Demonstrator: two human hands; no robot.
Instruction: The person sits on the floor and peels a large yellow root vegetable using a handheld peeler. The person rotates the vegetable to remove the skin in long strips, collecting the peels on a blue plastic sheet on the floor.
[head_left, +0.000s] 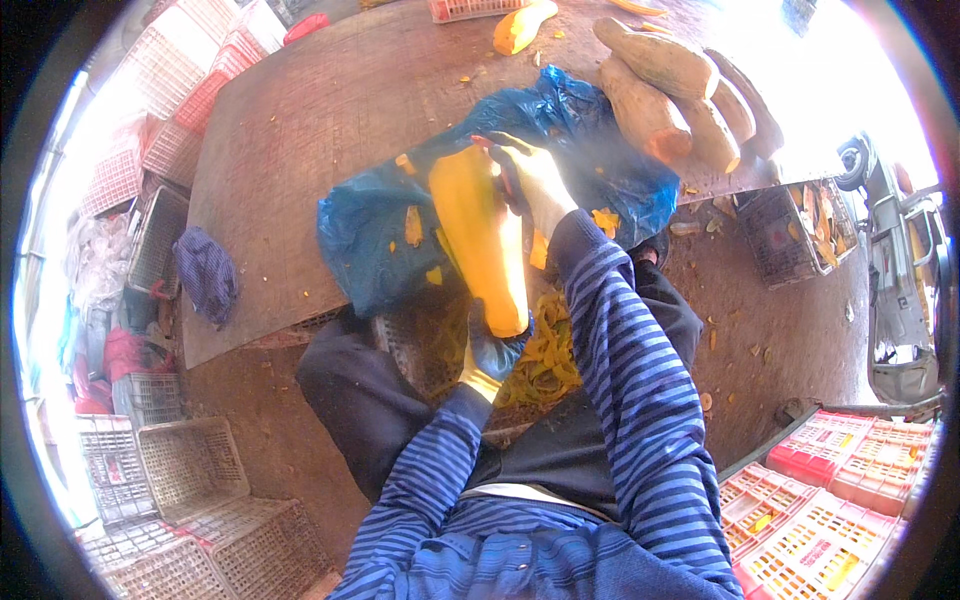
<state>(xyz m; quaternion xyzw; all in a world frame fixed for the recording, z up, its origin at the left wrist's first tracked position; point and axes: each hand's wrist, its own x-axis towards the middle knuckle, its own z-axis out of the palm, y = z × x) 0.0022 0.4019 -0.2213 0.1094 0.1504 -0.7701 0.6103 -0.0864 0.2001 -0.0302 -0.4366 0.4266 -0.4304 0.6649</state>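
Note:
A long peeled squash (480, 232) with bright yellow-orange flesh lies between my hands, above a container of peelings (551, 352) between my legs. My left hand (495, 349), in a dark-palmed glove, cups its narrow lower end. At the wide upper end is my right hand (525, 169), also gloved, with fingers curled round a small tool, perhaps a peeler, whose reddish end shows by the fingertips; most of it is hidden. Blue plastic sheeting (360, 232) with scraps of peel drapes over the table edge behind the squash.
Several unpeeled squashes (660, 60) are piled on the wooden table (270, 150) at the upper right. A peeled squash (521, 28) lies at the far edge. A crate of peelings (795, 232) stands right; stacked plastic crates (814, 517) stand lower right. A bunched cloth (206, 274) is left.

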